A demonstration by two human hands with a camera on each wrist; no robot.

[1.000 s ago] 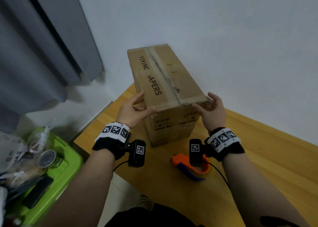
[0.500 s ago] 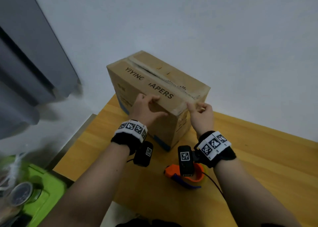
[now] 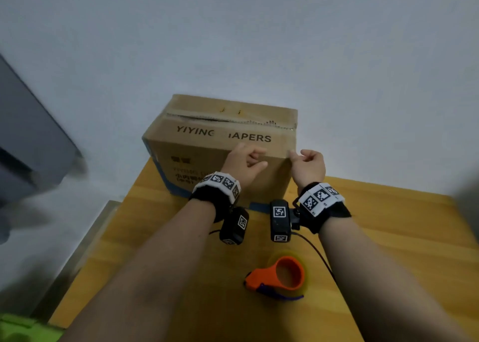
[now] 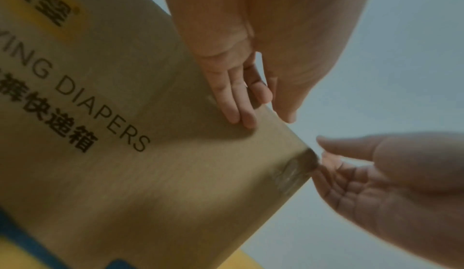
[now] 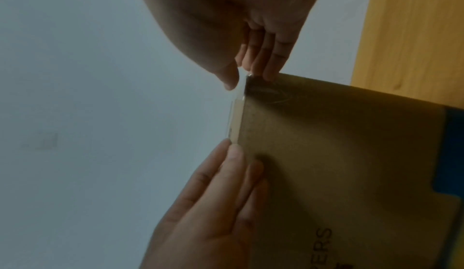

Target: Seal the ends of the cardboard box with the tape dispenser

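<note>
The cardboard box (image 3: 207,160) stands on the wooden table (image 3: 388,238) against the wall, its long printed side towards me and a rough taped seam along its top. My left hand (image 3: 248,157) presses straight fingers (image 4: 238,104) on that side just under the top edge, thumb over the edge. At the box's upper right corner, thumb and fingers of my right hand (image 3: 294,155) pinch it where a bit of clear tape (image 5: 239,94) shows. The orange tape dispenser (image 3: 282,277) lies on the table between my forearms, untouched.
A white wall (image 3: 259,31) rises right behind the box. A grey curtain (image 3: 31,147) hangs at the left, beyond the table's left edge. A green bin (image 3: 15,328) shows in the bottom left corner. A thin black cable (image 3: 318,253) runs beside the dispenser.
The box has been turned from end-on to long side facing me. Both hands moved with it to the near top edge. The dispenser has come out from under my right wrist.
</note>
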